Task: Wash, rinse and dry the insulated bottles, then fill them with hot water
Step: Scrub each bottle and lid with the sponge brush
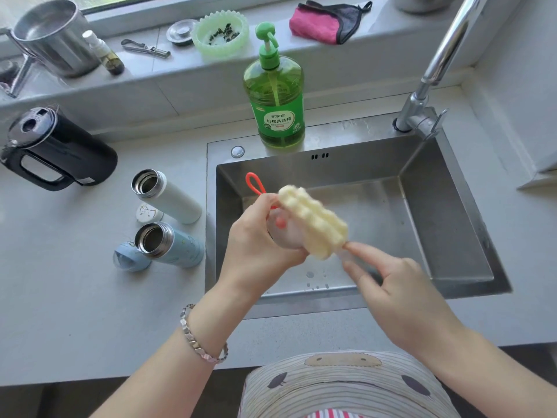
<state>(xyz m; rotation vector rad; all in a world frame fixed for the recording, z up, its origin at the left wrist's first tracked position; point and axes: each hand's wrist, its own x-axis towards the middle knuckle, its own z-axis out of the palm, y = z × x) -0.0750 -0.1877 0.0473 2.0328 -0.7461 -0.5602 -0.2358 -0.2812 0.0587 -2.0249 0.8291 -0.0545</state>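
Note:
Two open insulated bottles stand on the counter left of the sink: a white bottle (171, 197) and a light blue bottle (176, 247). The white lid (147, 213) and the blue lid (130, 258) lie beside them. Over the sink (437, 206), my left hand (259, 245) grips the red-looped handle of a yellow sponge bottle brush (313, 223). My right hand (394, 285) is blurred; its fingertips pinch what looks like a clear wrapper (343, 254) at the sponge's tip.
A green dish soap pump bottle (277, 101) stands behind the sink, with the faucet (434, 70) at the back right. A black electric kettle (57, 150) sits at far left. The sill holds a steel pot (51, 37), a green basket (221, 33) and a pink cloth (322, 24).

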